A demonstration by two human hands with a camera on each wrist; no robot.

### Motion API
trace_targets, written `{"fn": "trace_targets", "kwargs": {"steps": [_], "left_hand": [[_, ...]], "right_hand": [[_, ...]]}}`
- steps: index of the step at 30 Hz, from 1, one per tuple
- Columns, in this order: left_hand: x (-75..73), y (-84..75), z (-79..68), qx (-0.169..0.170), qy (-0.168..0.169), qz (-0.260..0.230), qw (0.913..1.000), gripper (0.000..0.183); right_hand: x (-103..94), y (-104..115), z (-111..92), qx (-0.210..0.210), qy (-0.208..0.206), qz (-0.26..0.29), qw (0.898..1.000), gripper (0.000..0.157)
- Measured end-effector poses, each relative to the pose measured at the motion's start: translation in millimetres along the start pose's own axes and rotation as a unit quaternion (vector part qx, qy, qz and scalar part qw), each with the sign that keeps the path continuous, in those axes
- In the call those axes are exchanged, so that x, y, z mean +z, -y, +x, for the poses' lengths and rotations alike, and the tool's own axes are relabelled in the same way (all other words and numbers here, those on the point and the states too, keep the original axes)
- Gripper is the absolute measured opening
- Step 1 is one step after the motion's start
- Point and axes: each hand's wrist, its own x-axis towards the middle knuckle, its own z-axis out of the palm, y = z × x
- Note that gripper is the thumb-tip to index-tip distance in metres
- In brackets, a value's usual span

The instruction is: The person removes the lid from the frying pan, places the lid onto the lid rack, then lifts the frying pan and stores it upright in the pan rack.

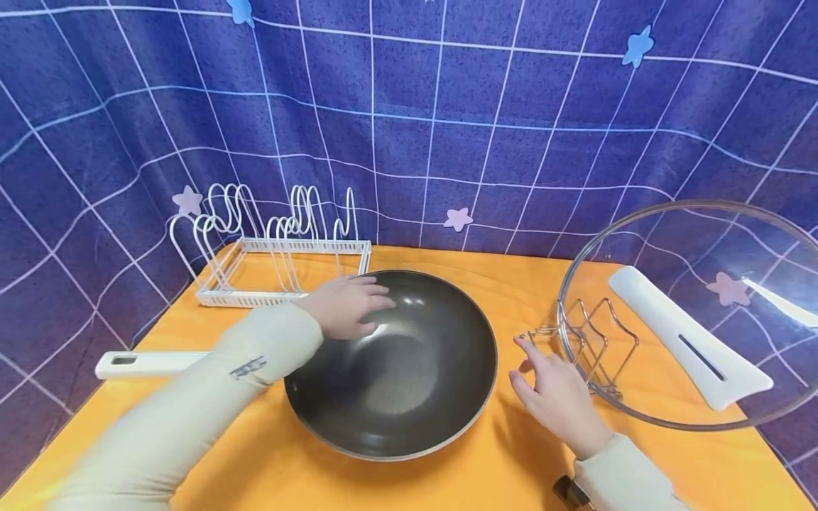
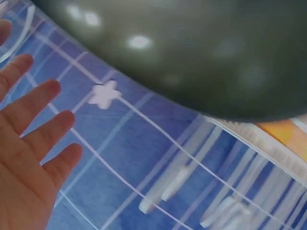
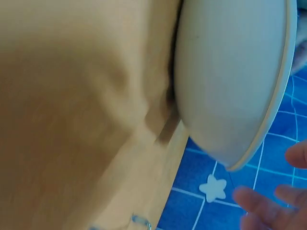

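Observation:
A wok (image 1: 396,369) with a dark inside and pale outer wall sits on the table, its white handle (image 1: 150,363) pointing left. My left hand (image 1: 348,305) hovers over the wok's far left part with nothing in it. In the left wrist view, that hand (image 2: 29,124) has its fingers spread apart. To the right of the wok is my right hand (image 1: 556,397), empty, fingers loosely extended close to a bronze wire stand (image 1: 601,348). Behind and right of this hand, a large glass lid (image 1: 569,262) with a long white handle (image 1: 690,337) stands upright at the stand.
A white wire rack (image 1: 281,245) with several upright loops stands behind the wok on the left. The orange tabletop (image 1: 441,482) lies under everything. A blue gridded curtain (image 1: 415,85) with star shapes hangs at the back and sides.

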Motion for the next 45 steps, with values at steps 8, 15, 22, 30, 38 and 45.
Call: {"fn": "trace_targets", "kwargs": {"steps": [8, 15, 22, 30, 38, 45], "left_hand": [[23.4, 20.1, -46.8, -0.005, -0.009, 0.033, 0.9994, 0.042], [35.2, 30.1, -80.7, -0.027, -0.031, -0.002, 0.9992, 0.038], [58.7, 51.3, -122.5, -0.053, -0.060, -0.069, 0.9944, 0.049], [69.8, 67.0, -164.0, -0.112, -0.095, -0.102, 0.9840, 0.053], [83.8, 83.0, -192.0, -0.153, -0.137, -0.081, 0.9753, 0.040], [91.7, 80.2, -188.7, -0.196, -0.132, -0.086, 0.9679, 0.043]], "right_hand": [[9.7, 16.7, 8.3, 0.141, 0.131, 0.121, 0.974, 0.052], [20.1, 23.0, 11.3, 0.194, 0.111, 0.159, 0.962, 0.044], [34.0, 35.7, 13.2, 0.201, 0.098, 0.177, 0.958, 0.039], [40.2, 39.1, 9.8, 0.211, 0.077, 0.219, 0.950, 0.036], [45.2, 36.6, 4.9, 0.231, 0.062, 0.286, 0.928, 0.040], [47.9, 38.2, 3.1, 0.234, 0.046, 0.297, 0.925, 0.038]]}}
